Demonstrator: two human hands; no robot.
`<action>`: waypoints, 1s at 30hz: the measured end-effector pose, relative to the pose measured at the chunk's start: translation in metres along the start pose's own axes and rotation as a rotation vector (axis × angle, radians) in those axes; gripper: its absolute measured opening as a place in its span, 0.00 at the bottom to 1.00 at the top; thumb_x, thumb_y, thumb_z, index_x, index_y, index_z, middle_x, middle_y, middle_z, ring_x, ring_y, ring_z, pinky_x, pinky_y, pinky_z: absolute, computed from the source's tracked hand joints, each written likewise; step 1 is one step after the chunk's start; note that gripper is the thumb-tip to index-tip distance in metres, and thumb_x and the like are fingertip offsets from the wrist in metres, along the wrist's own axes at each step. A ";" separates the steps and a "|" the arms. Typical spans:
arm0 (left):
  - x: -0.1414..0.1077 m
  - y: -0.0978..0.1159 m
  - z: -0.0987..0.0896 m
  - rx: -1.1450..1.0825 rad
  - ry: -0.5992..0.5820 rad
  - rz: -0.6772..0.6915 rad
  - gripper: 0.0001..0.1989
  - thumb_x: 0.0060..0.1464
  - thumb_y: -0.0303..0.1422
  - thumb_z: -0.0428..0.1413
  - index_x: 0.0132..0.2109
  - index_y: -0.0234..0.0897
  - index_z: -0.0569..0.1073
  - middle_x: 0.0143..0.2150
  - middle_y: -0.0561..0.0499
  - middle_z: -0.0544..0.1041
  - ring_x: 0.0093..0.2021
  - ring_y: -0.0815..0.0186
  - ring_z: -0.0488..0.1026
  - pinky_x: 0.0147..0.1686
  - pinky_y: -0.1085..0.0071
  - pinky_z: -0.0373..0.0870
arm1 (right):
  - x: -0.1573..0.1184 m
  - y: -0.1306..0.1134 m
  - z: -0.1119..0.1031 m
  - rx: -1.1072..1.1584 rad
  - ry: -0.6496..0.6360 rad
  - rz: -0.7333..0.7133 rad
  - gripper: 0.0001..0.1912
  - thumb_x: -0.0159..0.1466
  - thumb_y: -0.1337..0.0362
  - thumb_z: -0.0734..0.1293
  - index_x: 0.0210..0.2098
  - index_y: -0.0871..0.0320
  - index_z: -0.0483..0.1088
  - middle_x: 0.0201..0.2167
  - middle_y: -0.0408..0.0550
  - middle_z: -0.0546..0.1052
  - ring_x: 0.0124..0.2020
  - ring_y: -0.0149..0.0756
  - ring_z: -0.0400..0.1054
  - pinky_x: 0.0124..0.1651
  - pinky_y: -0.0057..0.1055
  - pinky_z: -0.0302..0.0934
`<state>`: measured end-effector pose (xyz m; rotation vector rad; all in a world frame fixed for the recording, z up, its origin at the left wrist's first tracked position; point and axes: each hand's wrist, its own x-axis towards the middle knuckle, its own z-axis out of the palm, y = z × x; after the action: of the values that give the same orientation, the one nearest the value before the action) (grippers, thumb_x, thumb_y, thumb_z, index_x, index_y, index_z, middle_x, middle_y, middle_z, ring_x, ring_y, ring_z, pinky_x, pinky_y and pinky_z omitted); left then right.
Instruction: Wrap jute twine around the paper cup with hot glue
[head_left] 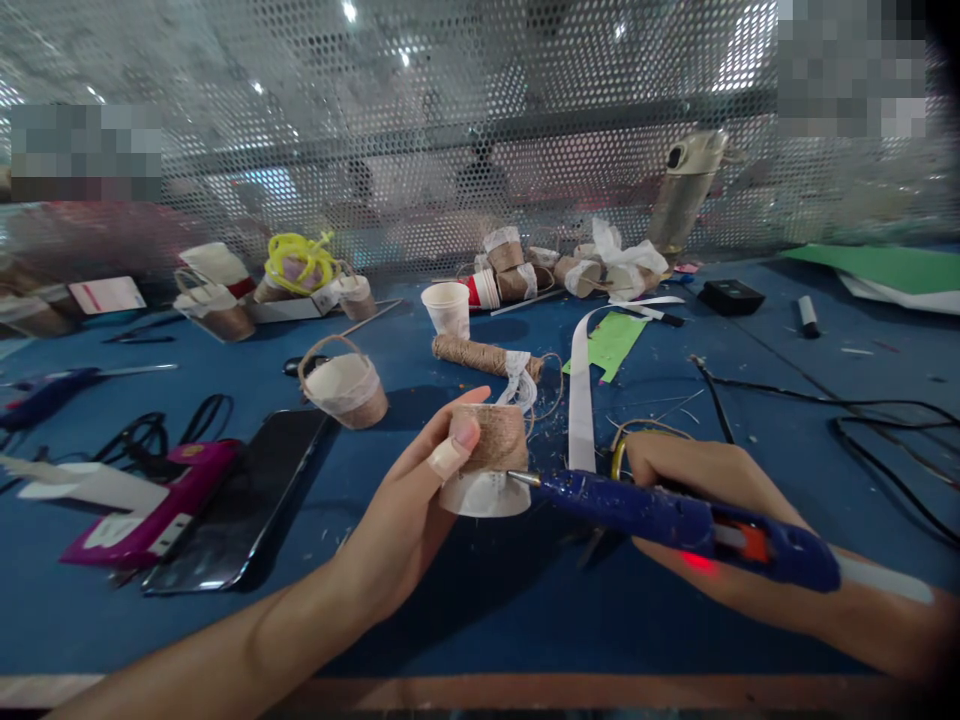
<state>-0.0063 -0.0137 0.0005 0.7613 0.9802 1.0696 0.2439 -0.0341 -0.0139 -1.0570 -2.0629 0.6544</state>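
My left hand (405, 500) is closed around a paper cup (487, 495) turned upside down. Brown twine winds round part of the cup, and a white band shows bare below it. In my right hand (720, 480) is a blue glue gun (637, 512), its metal tip at the lower edge of the twine. A red light glows on its underside. Close to my right fingers shows a yellow ring handle (619, 458); whether the hand touches it is hidden. Behind the cup lie a roll of twine (480, 355) and a strip of white ribbon (581, 400).
A small twine-wrapped basket (349, 390) stands left of centre near a white paper cup (448, 310). A phone (244, 500) and a magenta power strip (169, 500) lie at left. More wrapped cups line the back by a perforated metal screen (420, 170). Black cable (817, 400) crosses the right.
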 end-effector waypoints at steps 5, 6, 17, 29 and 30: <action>0.000 0.001 -0.003 -0.046 0.038 0.007 0.22 0.62 0.41 0.63 0.61 0.40 0.77 0.55 0.45 0.84 0.52 0.55 0.81 0.48 0.65 0.77 | 0.001 0.001 0.000 0.029 -0.003 0.031 0.14 0.62 0.72 0.66 0.26 0.53 0.57 0.22 0.37 0.67 0.23 0.28 0.58 0.27 0.29 0.52; 0.000 0.002 -0.004 -0.053 0.044 0.009 0.21 0.63 0.40 0.62 0.60 0.40 0.78 0.54 0.46 0.84 0.50 0.56 0.81 0.46 0.65 0.78 | 0.001 0.001 0.000 0.035 -0.008 0.041 0.15 0.62 0.72 0.66 0.26 0.53 0.57 0.22 0.37 0.67 0.23 0.28 0.58 0.27 0.29 0.52; 0.002 0.001 -0.002 -0.082 -0.020 -0.019 0.19 0.62 0.42 0.63 0.54 0.36 0.80 0.46 0.45 0.85 0.43 0.56 0.81 0.43 0.62 0.77 | -0.002 0.003 0.001 0.032 -0.017 0.032 0.15 0.62 0.70 0.68 0.27 0.53 0.57 0.23 0.38 0.68 0.24 0.29 0.59 0.28 0.30 0.52; 0.002 0.005 0.002 -0.193 0.019 -0.069 0.15 0.65 0.38 0.59 0.51 0.33 0.82 0.44 0.45 0.87 0.41 0.59 0.83 0.43 0.65 0.80 | -0.002 0.003 0.002 0.039 -0.023 0.058 0.13 0.63 0.70 0.65 0.27 0.53 0.57 0.23 0.38 0.66 0.24 0.29 0.57 0.28 0.31 0.51; 0.003 0.005 0.002 -0.199 0.020 -0.081 0.14 0.66 0.37 0.59 0.51 0.33 0.83 0.45 0.45 0.87 0.42 0.59 0.83 0.42 0.65 0.81 | -0.002 0.004 0.002 0.037 -0.027 0.065 0.13 0.63 0.70 0.65 0.27 0.53 0.56 0.23 0.38 0.66 0.24 0.30 0.57 0.28 0.31 0.51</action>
<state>-0.0057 -0.0095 0.0047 0.5452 0.8985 1.0873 0.2449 -0.0336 -0.0183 -1.1038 -2.0391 0.7404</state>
